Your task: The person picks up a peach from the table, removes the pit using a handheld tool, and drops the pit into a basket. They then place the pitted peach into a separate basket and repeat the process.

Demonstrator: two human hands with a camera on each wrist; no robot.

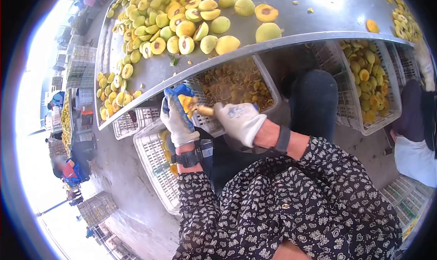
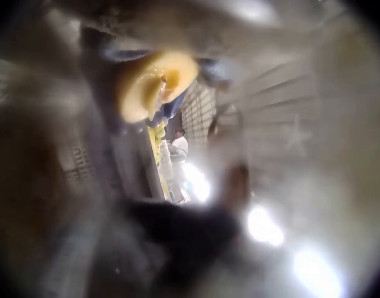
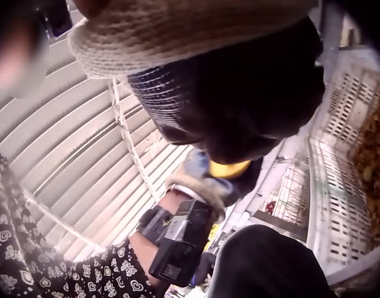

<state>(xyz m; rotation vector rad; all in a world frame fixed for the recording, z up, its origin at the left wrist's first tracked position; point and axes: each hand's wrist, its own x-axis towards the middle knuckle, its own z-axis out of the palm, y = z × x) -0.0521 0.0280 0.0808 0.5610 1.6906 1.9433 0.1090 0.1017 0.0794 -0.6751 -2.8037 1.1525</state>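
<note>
In the head view my left hand (image 1: 176,120), in a white glove with blue coating, holds a yellow peach half (image 1: 186,103) just below the metal table's edge. My right hand (image 1: 240,121), also gloved, grips a tool by its wooden handle (image 1: 205,110). The tool's tip meets the peach and its working end is hidden there. Up close in the left wrist view, the cut peach shows a hollow with a loosened piece of flesh in its middle. The right wrist view has the dark underside of the right glove (image 3: 177,105) in front, with the left hand beyond.
Halved peaches (image 1: 185,28) are heaped on the metal table (image 1: 255,55). Beneath it, a crate (image 1: 268,89) holds brownish scraps. More crates with peaches stand at the right (image 1: 396,110) and by the left forearm (image 1: 159,178). Another person's legs (image 1: 407,110) are at the far right.
</note>
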